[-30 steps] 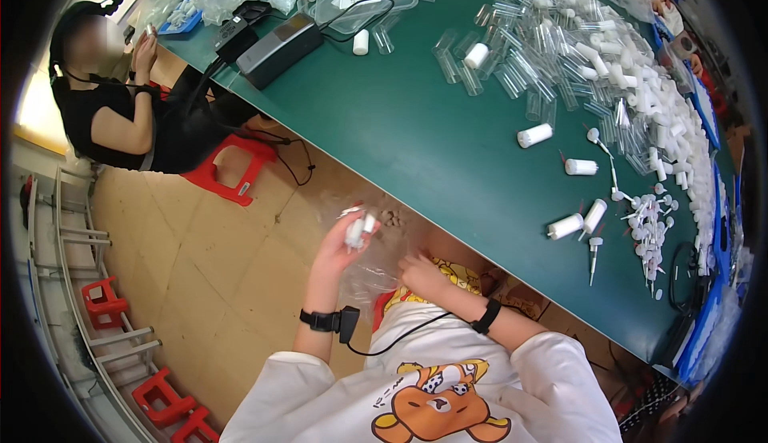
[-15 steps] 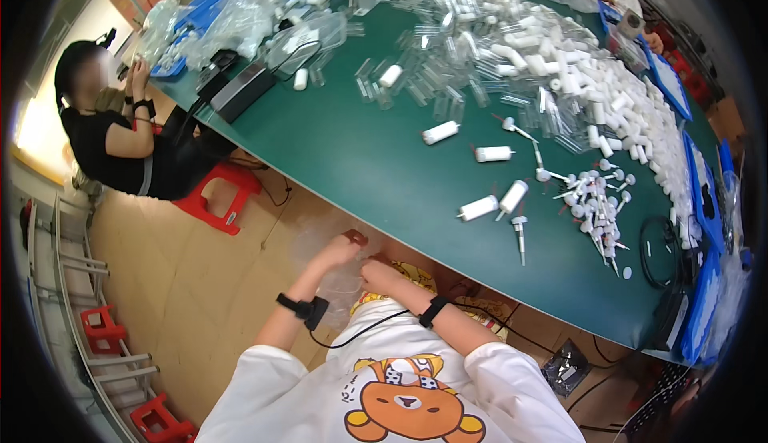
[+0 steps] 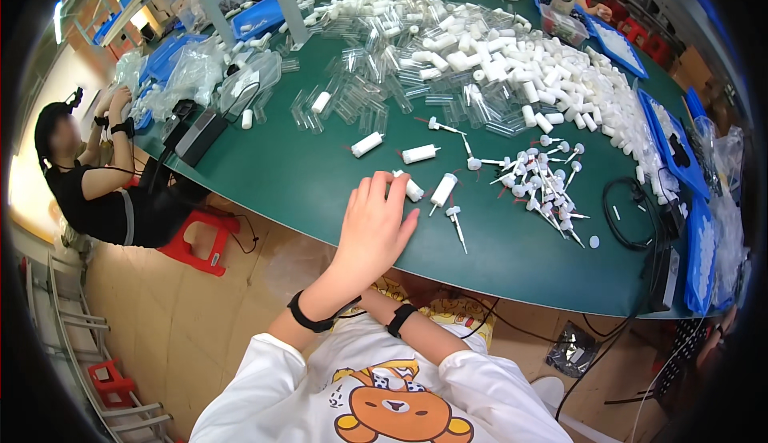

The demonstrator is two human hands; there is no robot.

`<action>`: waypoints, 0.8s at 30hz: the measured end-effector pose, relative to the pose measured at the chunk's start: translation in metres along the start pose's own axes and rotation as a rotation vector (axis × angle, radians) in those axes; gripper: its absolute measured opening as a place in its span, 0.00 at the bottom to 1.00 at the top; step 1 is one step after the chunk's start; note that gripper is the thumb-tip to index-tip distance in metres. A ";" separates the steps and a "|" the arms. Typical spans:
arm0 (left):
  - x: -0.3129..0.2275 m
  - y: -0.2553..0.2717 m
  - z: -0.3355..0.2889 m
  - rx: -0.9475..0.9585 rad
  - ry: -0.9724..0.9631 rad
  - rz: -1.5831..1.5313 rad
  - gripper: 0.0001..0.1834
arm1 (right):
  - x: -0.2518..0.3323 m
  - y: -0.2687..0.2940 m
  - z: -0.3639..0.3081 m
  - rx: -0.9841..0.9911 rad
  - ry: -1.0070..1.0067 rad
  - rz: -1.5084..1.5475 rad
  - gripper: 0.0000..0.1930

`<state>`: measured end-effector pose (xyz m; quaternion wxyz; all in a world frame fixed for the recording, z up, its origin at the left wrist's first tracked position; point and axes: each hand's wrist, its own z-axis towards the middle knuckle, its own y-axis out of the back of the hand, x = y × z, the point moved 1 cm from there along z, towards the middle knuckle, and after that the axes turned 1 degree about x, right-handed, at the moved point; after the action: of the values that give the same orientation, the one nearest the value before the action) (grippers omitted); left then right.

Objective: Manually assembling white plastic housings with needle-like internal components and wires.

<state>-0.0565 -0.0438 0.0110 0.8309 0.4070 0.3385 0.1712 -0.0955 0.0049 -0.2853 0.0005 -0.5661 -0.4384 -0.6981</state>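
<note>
Landmark: cluster of small white disc-topped plastic pieces with thin stems (image 3: 538, 183) on the green table (image 3: 292, 183). Left hand (image 3: 374, 217), palm down, reaches over the table edge to the left of the cluster; its four fingers are extended close together, thumb set apart with a moderate gap. The index fingertip is at one end of a short white plastic cylinder (image 3: 413, 190), which lies left of the cluster; contact looks likely, but the hand partly covers that end. Right hand (image 3: 374, 305) sits below the tabletop, nearer the wearer than the cluster, mostly behind the left forearm; cannot tell its finger state. Between left hand and cluster: a second white cylinder with a thin pin (image 3: 443, 190) and a single stemmed piece (image 3: 456, 227). Beyond the cluster: a broad heap of white cylinders (image 3: 512, 57) and clear tubes.
</note>
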 end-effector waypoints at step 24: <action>0.042 -0.025 0.035 0.029 -0.047 0.006 0.13 | 0.029 0.018 -0.003 0.019 0.062 0.010 0.30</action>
<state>-0.0017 -0.0553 -0.0113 0.8321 0.4239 0.3202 0.1593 -0.0992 0.0059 -0.2515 0.0230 -0.5462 -0.4420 -0.7111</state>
